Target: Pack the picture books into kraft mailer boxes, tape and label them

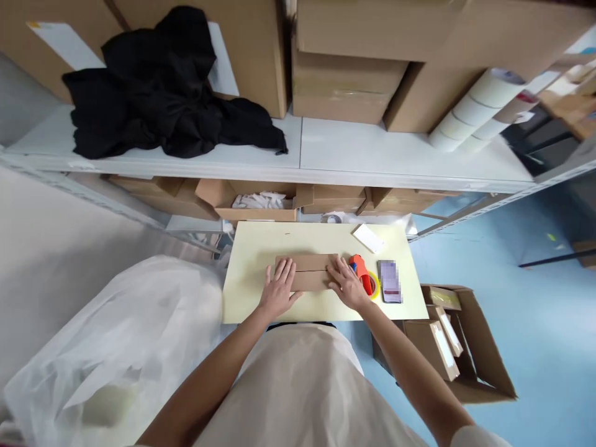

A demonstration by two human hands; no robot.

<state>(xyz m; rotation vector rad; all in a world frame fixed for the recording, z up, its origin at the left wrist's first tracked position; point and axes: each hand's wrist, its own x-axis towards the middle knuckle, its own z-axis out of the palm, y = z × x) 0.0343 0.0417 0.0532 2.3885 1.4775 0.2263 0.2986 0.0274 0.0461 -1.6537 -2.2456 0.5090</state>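
A small brown cardboard box [311, 280] lies on the pale yellow table [251, 242], its two top flaps meeting along a dark seam. On its left end rests my left hand [279, 287], fingers stretched out over the flaps. My right hand [347, 282] lies flat on the right end, fingers extended. Just beyond the right hand is a red tape dispenser [361, 273] with a roll of yellowish tape [374, 284]. A phone [389, 281] lies to the right of it, and a white slip or small white box [368, 238] is farther back.
A large open carton [487, 347] holding several small boxes stands at the lower right. White plastic sheeting [139, 323] bulges at the left. Behind the table, a shelf [372, 149] carries cartons, black cloth [172, 93] and label rolls [475, 112]; an open box [256, 214] sits below.
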